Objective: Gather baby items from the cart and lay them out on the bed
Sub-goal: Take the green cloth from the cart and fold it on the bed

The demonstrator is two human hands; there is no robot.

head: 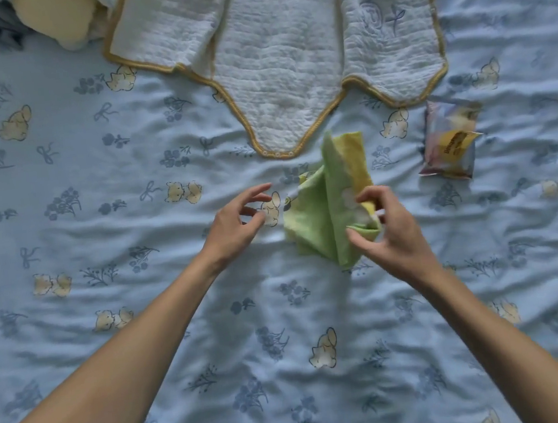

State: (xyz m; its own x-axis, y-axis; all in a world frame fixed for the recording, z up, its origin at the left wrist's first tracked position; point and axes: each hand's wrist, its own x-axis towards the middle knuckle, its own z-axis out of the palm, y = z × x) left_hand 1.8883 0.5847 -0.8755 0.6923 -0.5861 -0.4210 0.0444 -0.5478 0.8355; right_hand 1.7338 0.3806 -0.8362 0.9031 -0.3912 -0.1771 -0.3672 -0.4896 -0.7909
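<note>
We saw a blue printed bedsheet (100, 230) from above. Our right hand (390, 230) pinched a green and yellow cloth (322, 206), lifted partly off the sheet just below a white baby bodysuit (275, 56). Our left hand (238, 226) hovered left of the cloth, fingers spread, holding nothing. A small packet (449, 141) lay right of the cloth.

A baby garment (275, 60) lies spread flat on the bed (100, 230) at the far centre. A cushion (57, 17) sits at the far left, beside the garment. A small packet (449, 140) lies right of the garment's lower edge. A cloth (322, 213) is nearer, between left hand (238, 229) and right hand (390, 230), left of the packet.
</note>
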